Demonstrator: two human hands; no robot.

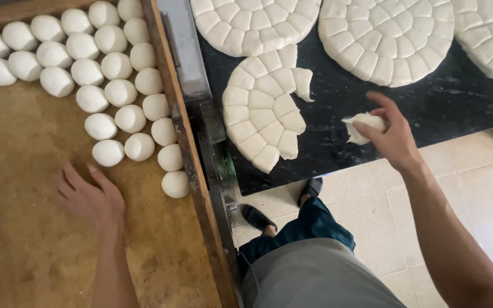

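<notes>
Right hand, right of centre: thumb and fingers curled shut around a dough piece, a ragged white wedge sticking out leftward from the grip, held just above the black table. Forearm running down to the lower right corner, over pale floor tiles

Left of that piece, a cut round of dough, scored into small blocks, lying at centre frame on the black surface with a chunk of its right side gone; one loose wedge hanging off its upper right edge. Further up along the top edge, three more scored rounds: one at top centre, one whole to its right, one cut off by the upper right corner

Left hand, lower left: flat, palm down, fingers spread and pointing toward the upper left, holding nothing, resting on the brown floured board. Nearest to the fingertips, a dough ball, just above and to the right, not touching. Beyond it, many more white balls set in close rows, slanting from the upper left corner down to a last ball beside the wooden rim

Between board and table, a grey metal strip. At bottom centre, grey shorts, dark cloth at the knee and two dark sandals on the tiles
</notes>
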